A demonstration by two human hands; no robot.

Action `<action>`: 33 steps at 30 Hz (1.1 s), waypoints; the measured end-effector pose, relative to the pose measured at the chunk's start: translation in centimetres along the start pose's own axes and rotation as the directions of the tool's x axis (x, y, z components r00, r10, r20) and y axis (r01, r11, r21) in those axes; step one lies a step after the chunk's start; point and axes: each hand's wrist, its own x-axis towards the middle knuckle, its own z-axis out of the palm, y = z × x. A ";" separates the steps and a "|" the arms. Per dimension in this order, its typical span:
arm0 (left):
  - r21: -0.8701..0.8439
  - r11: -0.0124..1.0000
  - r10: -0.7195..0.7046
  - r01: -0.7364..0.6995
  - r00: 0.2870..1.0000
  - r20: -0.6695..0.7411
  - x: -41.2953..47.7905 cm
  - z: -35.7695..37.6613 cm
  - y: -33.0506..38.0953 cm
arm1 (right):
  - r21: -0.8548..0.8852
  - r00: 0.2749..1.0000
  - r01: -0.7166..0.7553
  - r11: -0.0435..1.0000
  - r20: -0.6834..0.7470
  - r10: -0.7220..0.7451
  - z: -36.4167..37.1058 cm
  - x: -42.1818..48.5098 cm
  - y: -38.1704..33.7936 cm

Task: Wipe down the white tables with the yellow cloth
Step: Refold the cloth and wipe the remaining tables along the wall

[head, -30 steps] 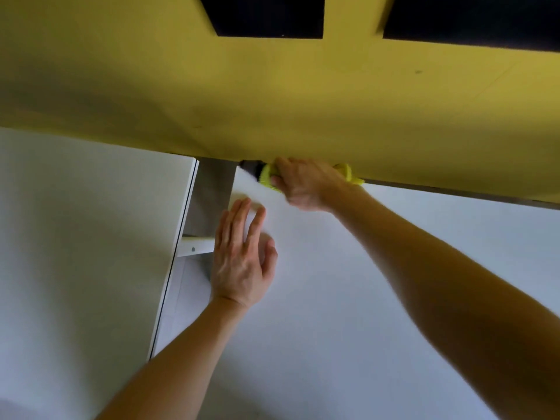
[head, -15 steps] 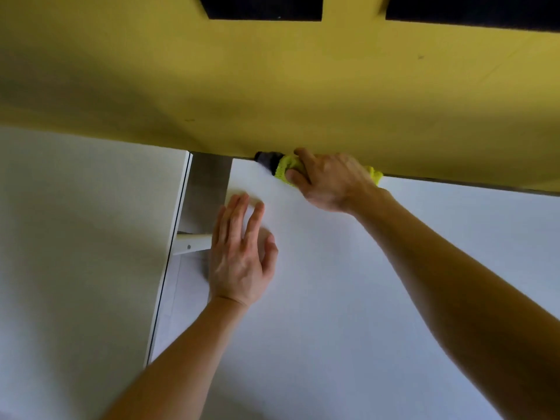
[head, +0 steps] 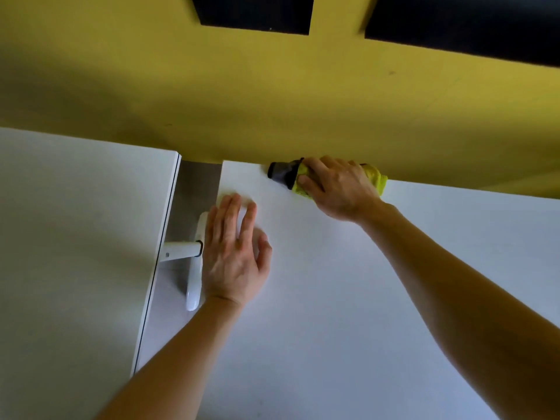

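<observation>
The table [head: 363, 298] top is smooth, matt white laminate, as is its neighbour. The yellow cloth [head: 378, 180] looks soft and nappy, with a grey fabric edge. The wall [head: 272, 101] behind is matt yellow paint.

A yellow wall [head: 272, 95] bears two black panels [head: 254, 10] above a white strut [head: 181, 249].

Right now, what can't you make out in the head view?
Head view only:
- Yellow cloth: mostly under the right hand, so its spread is hidden.
- Right table: cut off by the right and bottom picture edges.
- White frame in the gap: partly behind the left hand.
</observation>
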 end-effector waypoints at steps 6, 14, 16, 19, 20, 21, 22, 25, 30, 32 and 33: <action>0.023 1.000 -0.019 0.020 0.999 -0.026 -0.2 0.1 0.1 | 0.087 0.975 0.154 0.984 0.149 -0.166 1.6 8.2 -10.0; -0.006 1.000 -0.019 0.019 1.000 0.004 0.3 -0.4 0.5 | 0.049 0.997 -0.078 0.996 0.013 0.078 -1.1 -2.8 5.3; -0.002 1.000 -0.013 0.013 1.000 0.000 0.4 -0.2 0.5 | 0.003 0.994 -0.096 0.995 -0.049 0.096 -0.6 -3.1 4.8; 0.005 1.000 -0.007 0.007 1.000 -0.013 0.5 -0.3 0.4 | 0.003 0.998 -0.040 0.999 0.044 0.040 -0.1 0.5 -0.8; 0.015 1.000 -0.002 0.003 1.000 -0.015 0.4 -0.4 0.3 | 0.014 0.997 0.015 1.000 0.077 -0.016 0.2 2.4 -3.2; 0.024 1.000 0.001 -0.001 1.000 -0.016 0.4 -0.4 0.3 | 0.031 0.993 0.068 0.997 0.096 -0.071 0.7 4.1 -5.6; 0.031 1.000 0.002 -0.002 1.000 -0.018 0.3 -0.5 0.3 | 0.055 0.988 0.111 0.992 0.102 -0.116 1.0 5.7 -7.8; 0.052 0.999 0.000 0.001 1.000 -0.027 0.1 -0.5 0.7 | 0.119 0.976 0.175 0.977 0.107 -0.188 1.4 7.4 -10.3; 0.111 0.993 0.050 -0.047 0.998 -0.027 0.2 -0.7 0.9 | 0.120 0.988 0.131 0.984 0.069 -0.140 0.6 2.0 -0.2; 0.197 0.979 0.049 -0.045 0.999 -0.018 0.3 -0.9 1.0 | 0.092 0.995 0.070 0.993 0.059 -0.075 -0.4 -1.9 6.8; 0.236 0.971 0.033 -0.030 0.999 -0.009 0.2 -1.0 1.3 | 0.072 0.999 0.028 0.997 0.040 -0.031 -1.1 -4.2 10.2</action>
